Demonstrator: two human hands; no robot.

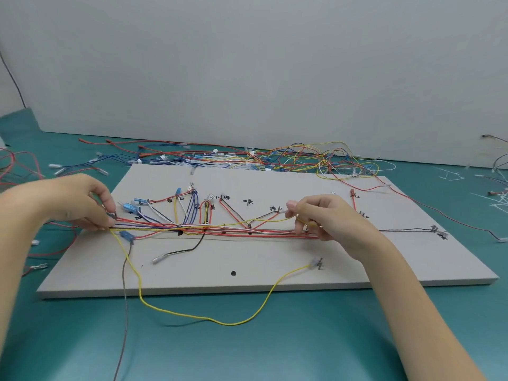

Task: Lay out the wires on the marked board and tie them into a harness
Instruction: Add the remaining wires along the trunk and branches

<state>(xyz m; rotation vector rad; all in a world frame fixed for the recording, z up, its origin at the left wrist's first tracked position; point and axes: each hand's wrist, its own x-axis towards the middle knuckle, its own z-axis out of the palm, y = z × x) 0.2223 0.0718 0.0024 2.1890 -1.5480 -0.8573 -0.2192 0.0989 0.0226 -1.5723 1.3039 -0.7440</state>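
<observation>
A pale grey marked board (275,270) lies on the teal table, with handwritten labels and small pegs. A bundle of red, blue, white and black wires (220,229) runs left to right across its middle, with branches fanning up to blue connectors. My left hand (79,202) pinches the bundle's left end at the board's left edge. My right hand (321,215) pinches a yellow wire (192,316) near the bundle's right part. That yellow wire runs along the bundle, drops off the board's front edge in a long loop and ends at a peg (319,264).
A tangled pile of loose wires (288,159) lies behind the board along the white wall. Red wires (16,166) trail off to the left. Cut cable-tie scraps (450,176) litter the table at the right. A grey wire (125,312) hangs toward the table's front.
</observation>
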